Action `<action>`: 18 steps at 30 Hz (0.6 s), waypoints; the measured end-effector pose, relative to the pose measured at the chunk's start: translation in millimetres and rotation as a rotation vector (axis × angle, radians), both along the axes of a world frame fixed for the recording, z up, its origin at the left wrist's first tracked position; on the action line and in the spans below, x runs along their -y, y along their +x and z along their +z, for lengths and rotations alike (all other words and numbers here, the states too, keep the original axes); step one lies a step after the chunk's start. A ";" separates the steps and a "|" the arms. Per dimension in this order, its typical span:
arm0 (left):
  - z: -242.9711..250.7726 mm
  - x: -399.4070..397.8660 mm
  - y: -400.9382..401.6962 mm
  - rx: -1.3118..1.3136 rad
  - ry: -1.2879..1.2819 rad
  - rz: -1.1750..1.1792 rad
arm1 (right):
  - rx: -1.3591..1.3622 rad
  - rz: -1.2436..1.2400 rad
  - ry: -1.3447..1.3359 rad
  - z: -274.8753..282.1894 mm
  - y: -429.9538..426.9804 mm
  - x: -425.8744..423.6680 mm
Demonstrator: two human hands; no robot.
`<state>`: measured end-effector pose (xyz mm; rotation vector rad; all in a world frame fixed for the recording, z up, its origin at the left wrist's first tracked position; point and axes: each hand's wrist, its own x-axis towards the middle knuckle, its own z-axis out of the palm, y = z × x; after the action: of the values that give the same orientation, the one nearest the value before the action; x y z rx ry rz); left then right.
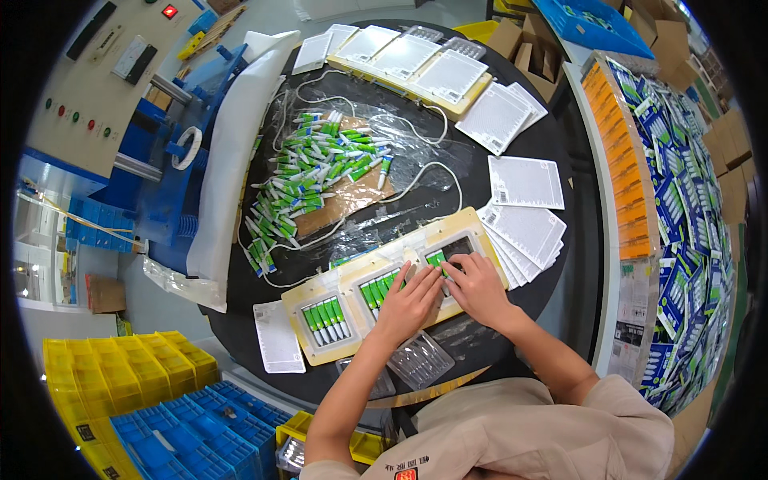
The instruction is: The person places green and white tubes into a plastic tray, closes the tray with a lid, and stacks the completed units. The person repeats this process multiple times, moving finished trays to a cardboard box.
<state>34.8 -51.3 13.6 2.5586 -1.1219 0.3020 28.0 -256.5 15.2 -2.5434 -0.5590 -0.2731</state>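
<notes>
A long yellowish fixture with three framed openings lies across the near side of a black round table. Green and white tubes stand in a row in the left opening, and more tubes fill the middle one. My left hand reaches over the frame between the middle and right openings, partly covering the middle tubes. Bent over the right opening, my right hand has its fingertips beside a green tube. Both hands' fingertips nearly meet there; whether either grips a tube is hidden.
A heap of loose tubes lies on brown cardboard and clear film. Printed cards fan out at right. A second fixture carries cards at the far edge. Clear blister trays lie nearest me. A blue press stands left.
</notes>
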 end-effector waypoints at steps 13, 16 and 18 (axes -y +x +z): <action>-28.4 -48.3 237.7 0.003 0.113 0.398 | 0.216 0.355 -0.317 -28.2 237.6 -85.5; -27.5 -48.3 237.4 0.025 0.228 0.389 | 0.261 0.302 -0.184 -24.1 220.9 -59.6; -14.4 -46.3 218.8 -0.001 0.156 0.368 | 0.141 0.127 0.097 -5.8 186.7 -27.1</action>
<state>253.5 -4.9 -0.7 2.8986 -0.6908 0.3097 214.8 -229.4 9.4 -2.3969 -0.7392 -0.4248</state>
